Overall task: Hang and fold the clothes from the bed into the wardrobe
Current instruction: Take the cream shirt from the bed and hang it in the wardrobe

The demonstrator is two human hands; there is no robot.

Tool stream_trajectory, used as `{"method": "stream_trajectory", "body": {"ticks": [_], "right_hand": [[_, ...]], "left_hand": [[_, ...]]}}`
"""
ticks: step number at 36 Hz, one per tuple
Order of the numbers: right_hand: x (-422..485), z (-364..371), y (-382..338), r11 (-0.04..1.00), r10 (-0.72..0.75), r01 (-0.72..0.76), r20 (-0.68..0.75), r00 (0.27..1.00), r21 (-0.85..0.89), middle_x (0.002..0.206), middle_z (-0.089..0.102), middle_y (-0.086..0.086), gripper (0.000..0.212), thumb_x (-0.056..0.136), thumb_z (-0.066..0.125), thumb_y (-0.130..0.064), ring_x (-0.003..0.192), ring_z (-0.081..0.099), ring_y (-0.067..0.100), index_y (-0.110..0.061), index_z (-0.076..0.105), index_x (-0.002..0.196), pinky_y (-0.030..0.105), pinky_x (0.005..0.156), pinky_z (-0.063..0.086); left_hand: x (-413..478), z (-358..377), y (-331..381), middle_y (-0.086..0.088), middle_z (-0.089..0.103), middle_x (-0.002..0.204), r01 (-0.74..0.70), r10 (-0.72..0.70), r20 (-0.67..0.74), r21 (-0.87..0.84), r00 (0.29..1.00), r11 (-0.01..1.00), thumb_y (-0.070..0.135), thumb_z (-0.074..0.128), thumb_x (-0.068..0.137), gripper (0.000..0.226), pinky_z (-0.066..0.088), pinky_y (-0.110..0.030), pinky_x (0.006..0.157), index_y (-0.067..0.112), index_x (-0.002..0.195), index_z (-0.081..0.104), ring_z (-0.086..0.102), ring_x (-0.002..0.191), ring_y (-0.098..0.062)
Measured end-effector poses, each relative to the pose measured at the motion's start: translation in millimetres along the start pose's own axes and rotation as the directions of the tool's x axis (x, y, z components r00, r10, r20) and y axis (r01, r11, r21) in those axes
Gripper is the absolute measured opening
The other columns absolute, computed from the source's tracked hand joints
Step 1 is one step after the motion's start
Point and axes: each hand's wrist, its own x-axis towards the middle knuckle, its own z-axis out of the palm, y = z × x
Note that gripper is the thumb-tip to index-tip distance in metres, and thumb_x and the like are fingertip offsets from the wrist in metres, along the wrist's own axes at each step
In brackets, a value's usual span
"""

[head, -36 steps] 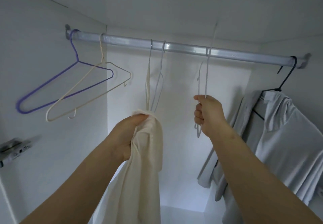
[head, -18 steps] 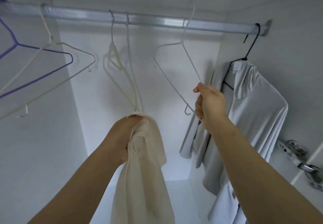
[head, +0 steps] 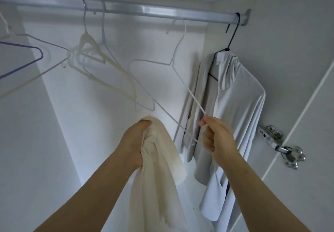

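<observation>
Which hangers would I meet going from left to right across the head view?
purple hanger → cream hanger → white wire hanger pinched by the right hand → black hanger carrying the grey shirt

The wardrobe (head: 45, 141) is plain white inside; a metal rail (head: 144, 11) at twelve o'clock, a chrome hinge (head: 282, 145) at three.

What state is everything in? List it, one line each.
left hand: grips cream garment.
right hand: holds white wire hanger.
white wire hanger: tilted, hook off the rail.
cream garment: bunched, unhung.
grey shirt: hung on black hanger on the rail.
</observation>
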Motion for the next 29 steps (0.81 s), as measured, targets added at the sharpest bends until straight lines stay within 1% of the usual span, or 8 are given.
{"method": "stream_trajectory", "body": {"ticks": [4, 7, 11, 13, 19, 24, 26, 29], "right_hand": [[-14.6, -32.6, 10.0, 0.999, 0.030, -0.031, 0.025, 0.999, 0.014, 0.037, 0.025, -0.005, 0.035, 0.095, 0.045, -0.016, 0.030, 0.018, 0.007, -0.004, 0.056, 0.064, 0.013, 0.034, 0.017], [-20.2, -46.1, 13.3, 1.000, 0.017, -0.016, 0.083, 0.996, -0.012, 0.038, 0.025, -0.003, 0.032, 0.084, 0.050, -0.023, 0.032, 0.018, 0.008, -0.006, 0.059, 0.059, 0.013, 0.036, 0.019], [-25.9, -57.8, 10.2, 0.995, 0.042, -0.029, 0.145, 0.989, -0.096, 0.041, 0.022, -0.003, 0.032, 0.080, 0.051, -0.027, 0.035, 0.016, 0.008, -0.015, 0.062, 0.052, 0.013, 0.038, 0.018], [-28.9, -64.6, 8.8, 0.989, 0.061, -0.039, 0.158, 0.986, -0.143, 0.040, 0.022, -0.005, 0.029, 0.078, 0.057, -0.025, 0.035, 0.017, 0.008, -0.015, 0.064, 0.051, 0.013, 0.038, 0.018], [-35.4, -75.6, 15.1, 0.961, 0.153, -0.104, 0.180, 0.972, -0.257, 0.040, 0.023, -0.002, 0.026, 0.075, 0.068, -0.020, 0.037, 0.019, 0.010, -0.008, 0.063, 0.053, 0.017, 0.039, 0.020], [-37.0, -60.1, 18.6, 0.845, 0.239, -0.115, 0.176, 0.955, -0.522, 0.046, 0.040, -0.001, 0.023, 0.088, 0.061, -0.012, 0.043, 0.037, 0.010, -0.009, 0.062, 0.065, 0.017, 0.047, 0.033], [-36.6, -47.1, 17.9, 0.831, 0.248, -0.103, 0.198, 0.948, -0.547, 0.051, 0.045, -0.003, 0.008, 0.088, 0.062, -0.013, 0.046, 0.040, 0.008, -0.008, 0.066, 0.083, 0.017, 0.049, 0.035], [-34.0, -27.0, 15.5, 0.862, 0.234, -0.106, 0.203, 0.951, -0.496, 0.062, 0.053, 0.004, 0.011, 0.087, 0.062, -0.008, 0.045, 0.042, 0.009, -0.011, 0.063, 0.097, 0.020, 0.047, 0.034]], "left_hand": [[7.9, 10.5, 6.3, -0.010, 0.048, 0.072, 0.087, -0.082, 0.068, -0.074, 0.994, 0.993, 0.013, 0.041, 0.098, 0.026, 0.041, -0.031, 0.062, 0.005, 0.076, 0.052, 0.047, 0.065, -0.021], [16.8, 15.5, 12.4, -0.009, 0.051, 0.069, 0.132, -0.125, 0.067, -0.113, 0.990, 0.985, 0.020, 0.049, 0.095, 0.024, 0.047, -0.026, 0.057, 0.008, 0.075, 0.054, 0.050, 0.062, -0.020], [22.1, 21.7, 22.7, -0.004, 0.054, 0.048, 0.189, -0.169, 0.153, -0.126, 0.974, 0.974, 0.027, 0.048, 0.095, 0.041, 0.048, -0.017, 0.042, 0.010, 0.060, 0.058, 0.054, 0.039, -0.015], [25.1, 21.5, 27.4, -0.003, 0.056, 0.047, 0.156, -0.134, 0.161, -0.136, 0.978, 0.978, 0.026, 0.048, 0.095, 0.047, 0.049, -0.019, 0.042, 0.009, 0.054, 0.062, 0.055, 0.039, -0.014], [26.8, 21.0, 24.4, 0.001, 0.056, 0.052, 0.169, -0.137, 0.182, -0.171, 0.974, 0.971, 0.028, 0.050, 0.094, 0.023, 0.050, -0.018, 0.045, 0.018, 0.084, 0.067, 0.055, 0.041, -0.010], [21.1, 25.6, -1.8, -0.001, 0.052, 0.051, 0.296, -0.284, 0.221, -0.022, 0.933, 0.955, 0.032, 0.054, 0.091, 0.029, 0.048, -0.020, 0.047, 0.014, 0.069, 0.057, 0.051, 0.043, -0.013], [16.0, 31.1, -14.9, -0.003, 0.050, 0.050, 0.311, -0.320, 0.269, 0.079, 0.908, 0.947, 0.028, 0.052, 0.093, 0.028, 0.044, -0.022, 0.049, 0.012, 0.070, 0.053, 0.049, 0.046, -0.014], [9.2, 39.7, -28.4, -0.010, 0.050, 0.066, 0.274, -0.304, 0.372, 0.132, 0.877, 0.953, 0.016, 0.044, 0.095, 0.019, 0.045, -0.028, 0.057, 0.009, 0.079, 0.051, 0.049, 0.057, -0.020]]}}
